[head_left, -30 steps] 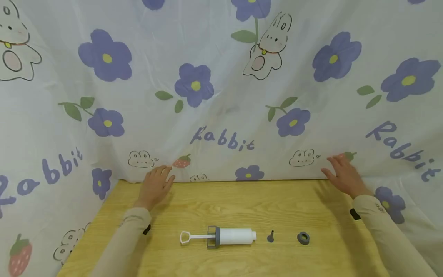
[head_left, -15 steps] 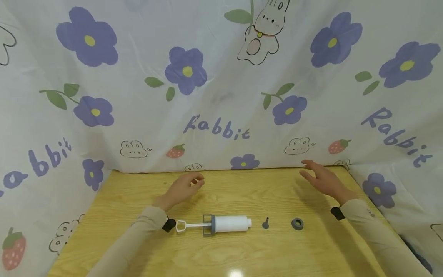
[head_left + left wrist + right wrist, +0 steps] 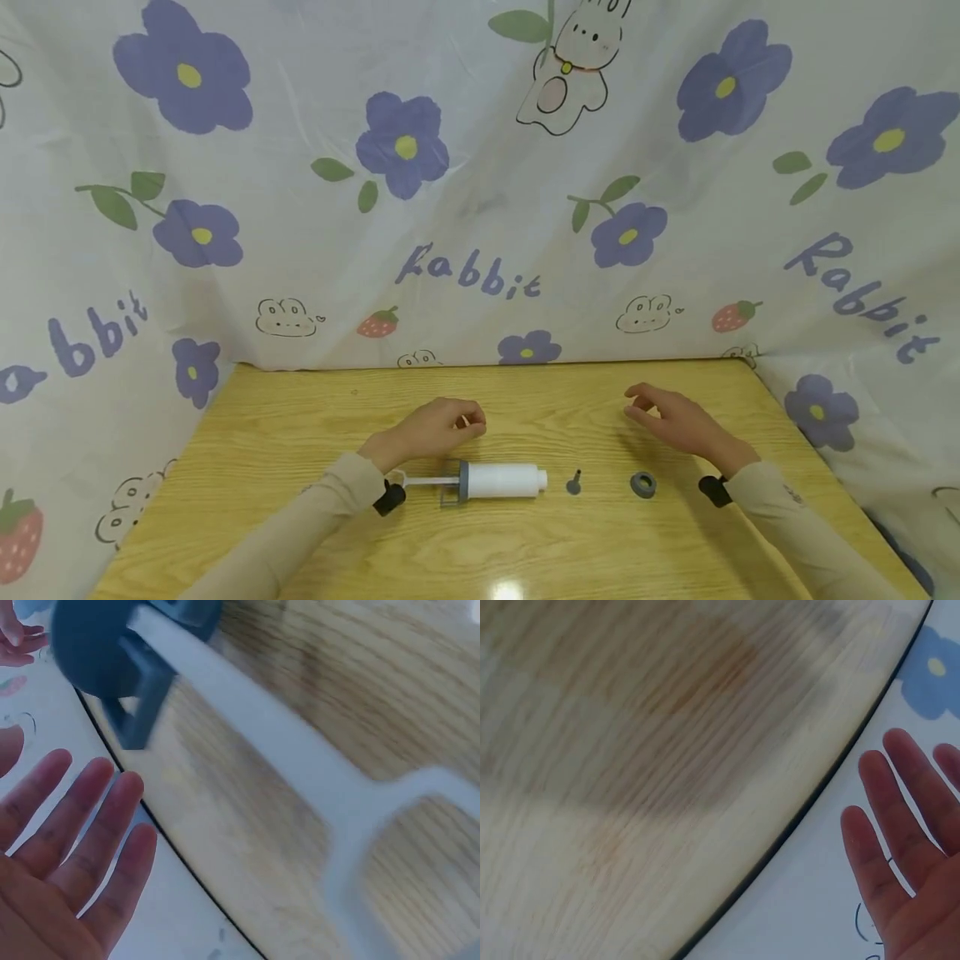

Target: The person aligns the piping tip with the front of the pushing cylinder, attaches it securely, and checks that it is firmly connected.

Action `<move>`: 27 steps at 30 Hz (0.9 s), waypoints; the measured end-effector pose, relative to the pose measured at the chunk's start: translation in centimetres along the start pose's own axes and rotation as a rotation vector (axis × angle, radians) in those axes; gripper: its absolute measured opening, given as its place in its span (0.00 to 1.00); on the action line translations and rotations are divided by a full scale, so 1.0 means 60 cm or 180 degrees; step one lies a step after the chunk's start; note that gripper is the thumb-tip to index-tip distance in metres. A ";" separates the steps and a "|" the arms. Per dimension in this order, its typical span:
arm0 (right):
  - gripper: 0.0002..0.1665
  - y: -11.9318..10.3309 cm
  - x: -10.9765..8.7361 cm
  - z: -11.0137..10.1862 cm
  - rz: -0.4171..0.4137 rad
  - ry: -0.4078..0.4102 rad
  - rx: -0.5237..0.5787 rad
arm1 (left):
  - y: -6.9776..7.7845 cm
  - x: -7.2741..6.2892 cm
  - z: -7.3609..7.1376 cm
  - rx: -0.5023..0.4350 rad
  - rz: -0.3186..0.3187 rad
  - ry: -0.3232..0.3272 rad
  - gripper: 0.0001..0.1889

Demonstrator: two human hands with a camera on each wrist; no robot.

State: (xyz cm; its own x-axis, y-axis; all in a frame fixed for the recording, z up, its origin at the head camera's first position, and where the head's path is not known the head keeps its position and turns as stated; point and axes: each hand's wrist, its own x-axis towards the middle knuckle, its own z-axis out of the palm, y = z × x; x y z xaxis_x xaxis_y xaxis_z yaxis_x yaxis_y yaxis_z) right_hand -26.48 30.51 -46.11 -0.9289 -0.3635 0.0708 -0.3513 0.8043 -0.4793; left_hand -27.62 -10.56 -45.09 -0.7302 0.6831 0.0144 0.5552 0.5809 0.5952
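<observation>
A white syringe-like pump (image 3: 501, 481) with a grey flange lies on its side on the wooden table. Its loop-ended plunger rod (image 3: 255, 727) fills much of the left wrist view. My left hand (image 3: 431, 429) hovers just behind the pump, fingers loosely bent and holding nothing; its wrist covers part of the handle loop in the head view. To the pump's right stand a small grey stemmed piece (image 3: 573, 484) and a grey ring-shaped cap (image 3: 641, 493). Behind and right of the cap, my right hand (image 3: 678, 425) is raised with relaxed fingers and an empty palm.
The wooden table (image 3: 480, 550) ends at the back against a white cloth (image 3: 465, 208) printed with flowers and rabbits. More of this cloth hangs on both sides. Dark wrist-worn devices sit at both cuffs.
Both hands have come away from the back cloth, inward and toward the body. My left hand has travelled right to behind the pump; my right hand has shifted left. The parts lie undisturbed.
</observation>
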 end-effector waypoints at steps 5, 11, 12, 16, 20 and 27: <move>0.26 -0.004 -0.015 0.006 -0.0030 -0.0120 0.0013 | 0.035 0.018 0.013 -0.0085 0.0166 -0.0161 0.12; 0.25 -0.008 -0.027 0.020 -0.0060 -0.0268 0.0057 | 0.088 0.048 0.051 0.0146 0.0337 -0.0315 0.12; 0.25 -0.009 -0.028 0.022 -0.0064 -0.0285 0.0073 | 0.094 0.053 0.058 0.0212 0.0360 -0.0320 0.12; 0.24 -0.009 -0.034 0.029 -0.0064 -0.0309 0.0104 | 0.116 0.071 0.081 0.0414 0.0378 -0.0366 0.13; 0.21 -0.005 -0.036 0.034 -0.0077 -0.0324 0.0087 | 0.135 0.085 0.095 0.0516 0.0373 -0.0410 0.14; 0.17 -0.009 -0.044 0.033 -0.0156 -0.0490 0.0092 | 0.153 0.101 0.122 0.0673 0.0277 -0.0488 0.15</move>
State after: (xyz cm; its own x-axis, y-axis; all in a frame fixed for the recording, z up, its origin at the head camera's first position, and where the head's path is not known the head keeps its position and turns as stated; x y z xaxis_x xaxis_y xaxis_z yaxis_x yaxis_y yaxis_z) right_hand -23.59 30.10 -47.79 -0.8810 -0.4715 -0.0392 -0.3901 0.7708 -0.5037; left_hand -24.06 2.15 -45.42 -0.6162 0.7842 -0.0734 0.6958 0.5857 0.4158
